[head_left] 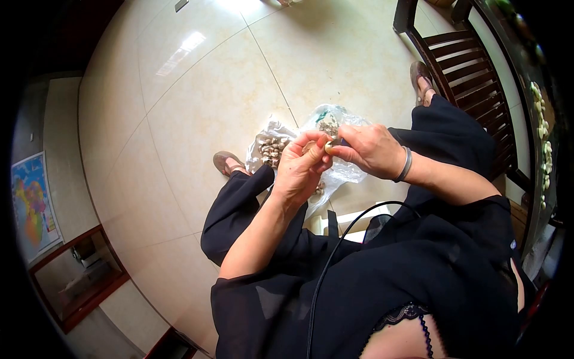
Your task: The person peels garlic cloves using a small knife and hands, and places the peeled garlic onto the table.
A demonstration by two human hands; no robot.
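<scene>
In front of my lap, my left hand (303,164) is closed, with thumb and fingertips pinching a small pale piece (329,145). My right hand (373,151) meets it there, thumb and forefinger closed around a small dark item whose kind I cannot make out. Fingers of both hands partly hide the piece. Just beyond them, white plastic bags (353,173) lie spread on the floor. A heap of small brown-and-white lumps (272,151) rests on the left bag, and more small greyish pieces (328,127) lie in the farther one.
Glossy beige tiles (197,113) make up the floor. A dark slatted wooden chair (469,75) stands at the right, beside a dark surface carrying rows of pale oval pieces (545,137). A black cable (335,245) runs across my clothing. A white container (359,224) sits between my legs.
</scene>
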